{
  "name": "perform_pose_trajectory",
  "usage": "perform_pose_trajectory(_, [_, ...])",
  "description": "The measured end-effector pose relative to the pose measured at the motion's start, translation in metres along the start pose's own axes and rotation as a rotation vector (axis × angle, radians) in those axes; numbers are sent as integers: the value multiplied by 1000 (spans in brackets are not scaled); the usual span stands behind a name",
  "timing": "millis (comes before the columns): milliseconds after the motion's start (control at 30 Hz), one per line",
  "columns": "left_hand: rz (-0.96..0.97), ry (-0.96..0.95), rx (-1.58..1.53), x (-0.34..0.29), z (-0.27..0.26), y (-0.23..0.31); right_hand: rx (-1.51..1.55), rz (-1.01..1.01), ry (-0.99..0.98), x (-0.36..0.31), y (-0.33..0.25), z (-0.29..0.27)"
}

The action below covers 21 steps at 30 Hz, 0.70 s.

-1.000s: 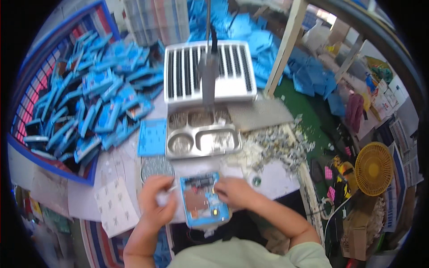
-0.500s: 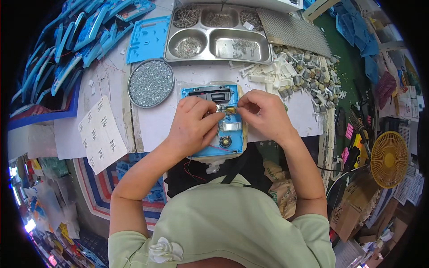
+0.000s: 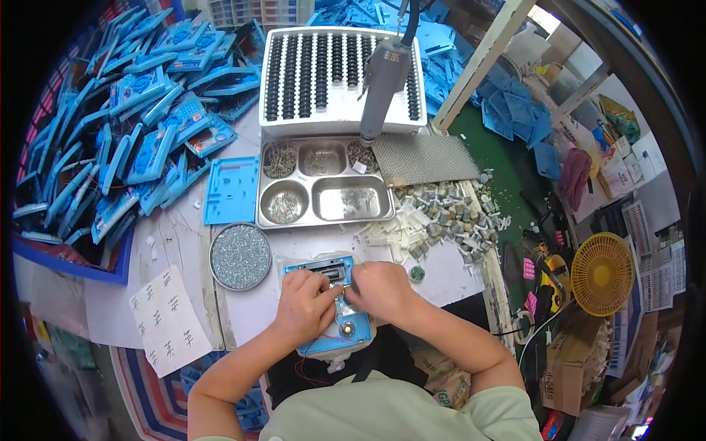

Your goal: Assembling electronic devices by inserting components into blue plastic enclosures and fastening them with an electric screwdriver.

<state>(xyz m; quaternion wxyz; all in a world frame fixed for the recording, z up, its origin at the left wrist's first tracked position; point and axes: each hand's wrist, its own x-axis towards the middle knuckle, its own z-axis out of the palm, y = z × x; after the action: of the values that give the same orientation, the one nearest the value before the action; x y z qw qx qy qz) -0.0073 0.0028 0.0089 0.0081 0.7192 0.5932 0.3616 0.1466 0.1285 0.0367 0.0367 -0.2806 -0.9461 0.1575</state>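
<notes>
A blue plastic casing (image 3: 359, 328) lies on the bench in front of me, on a pale wrapped pad. A dark slotted compartment (image 3: 332, 270) runs along its far end, and a round metallic part (image 3: 346, 328) sits near its close end. My left hand (image 3: 303, 305) rests over the casing's left side, fingers bent and closed at its middle. From the right, my right hand (image 3: 382, 290) meets it with thumb and fingers pressed together. Between the fingertips shows a small shiny piece (image 3: 340, 289), mostly hidden, too small to name.
Left of the casing stands a round dish of tiny metal parts (image 3: 240, 256). Beyond are a steel compartment tray (image 3: 294, 217), a white foam box with black coils (image 3: 342, 121) and a hanging electric screwdriver (image 3: 384, 81). Small motors (image 3: 441, 220) lie right, blue casings (image 3: 154, 147) left.
The view has tipped upward, bringing the foam box and hanging screwdriver into sight. My right hand has come closer to my left, its fingers now over the casing's middle.
</notes>
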Motion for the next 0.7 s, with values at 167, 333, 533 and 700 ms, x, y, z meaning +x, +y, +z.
perform_pose_trajectory(167, [-4,52,36,-11,0,-3,-68,-35,41,1,-18,3])
perform_pose_trajectory(333, [-53,73,38,-27,-13,3,-68,25,-20,-7,-15,1])
perform_pose_trajectory(533, [-107,127,47,-35,-15,0,201,124,108,-13,0,14])
perform_pose_trajectory(700, [-65,0,7,-26,-3,12,75,102,162,-15,-15,10])
